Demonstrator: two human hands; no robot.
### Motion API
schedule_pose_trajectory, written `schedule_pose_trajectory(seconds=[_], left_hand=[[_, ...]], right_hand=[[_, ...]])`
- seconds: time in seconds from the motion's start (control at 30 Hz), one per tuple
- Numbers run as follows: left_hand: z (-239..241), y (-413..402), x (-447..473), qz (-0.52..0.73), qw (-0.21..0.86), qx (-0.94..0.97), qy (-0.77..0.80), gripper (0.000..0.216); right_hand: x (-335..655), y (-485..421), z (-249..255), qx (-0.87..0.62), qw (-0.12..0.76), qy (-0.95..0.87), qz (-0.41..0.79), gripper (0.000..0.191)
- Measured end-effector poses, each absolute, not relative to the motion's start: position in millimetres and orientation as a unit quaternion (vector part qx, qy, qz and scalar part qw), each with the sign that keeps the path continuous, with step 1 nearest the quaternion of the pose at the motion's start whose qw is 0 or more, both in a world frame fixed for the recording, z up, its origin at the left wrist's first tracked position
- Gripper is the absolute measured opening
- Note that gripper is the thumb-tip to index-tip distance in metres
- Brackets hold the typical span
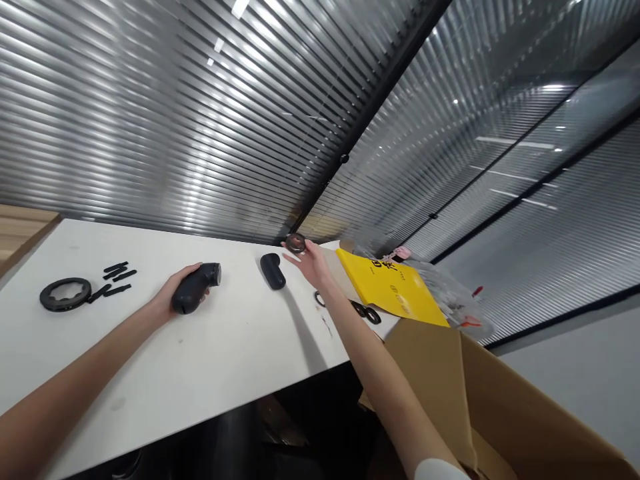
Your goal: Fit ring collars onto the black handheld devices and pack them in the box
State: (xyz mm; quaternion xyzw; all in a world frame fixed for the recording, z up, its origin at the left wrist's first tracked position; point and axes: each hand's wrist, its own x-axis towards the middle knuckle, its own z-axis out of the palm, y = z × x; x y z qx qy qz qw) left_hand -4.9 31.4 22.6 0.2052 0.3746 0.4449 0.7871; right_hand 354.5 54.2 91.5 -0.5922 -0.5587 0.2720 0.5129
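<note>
My left hand (173, 291) is wrapped around a black handheld grip-shaped device (197, 289), which is close above or resting on the white table (210, 353). My right hand (313, 263) pinches a small dark ring (295, 243) between its fingers. Just left of that hand lies a black rounded capsule-shaped piece (273, 271). Farther left are a wide black ring with a toothed inner edge (65, 294) and several thin black strips (119, 271). Two small black rings (367, 312) lie beyond my right forearm, partly hidden.
A yellow folder (390, 287) lies on the table's far right end, beside a crumpled plastic bag (445, 290). An open cardboard box (450, 393) stands at the lower right, below my right arm. Slatted blinds (175, 120) line the wall behind the table.
</note>
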Motion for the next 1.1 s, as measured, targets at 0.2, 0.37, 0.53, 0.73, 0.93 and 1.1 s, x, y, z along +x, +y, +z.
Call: schedule_pose_trajectory(seconds=[0.2,0.37,0.53,0.73,0.93,1.1], left_hand=[[29.9,32.3,-8.3,0.48,0.797,0.18,0.319,0.032],[35.9,34.1,-10.6,0.501,0.8,0.134,0.3,0.04],[29.7,38.0,-8.4,0.492,0.813,0.139,0.277,0.038],[23.7,38.4,-8.6,0.474,0.819,0.17,0.274,0.037],[32.2,34.9,-7.2,0.45,0.808,0.219,0.31,0.043],[36.0,32.6,-4.2,0.456,0.788,0.235,0.341,0.044]], right_hand=[[234.0,80.4,59.7,-0.349,0.585,-0.39,0.619,0.017],[170.2,97.8,29.3,-0.321,0.596,-0.31,0.668,0.021],[163.6,99.0,11.0,-0.293,0.573,-0.34,0.686,0.03],[171.0,92.9,11.1,-0.305,0.518,-0.414,0.684,0.038],[157.7,87.6,8.4,-0.34,0.512,-0.496,0.613,0.038],[150.2,84.4,2.7,-0.347,0.547,-0.521,0.556,0.039]])
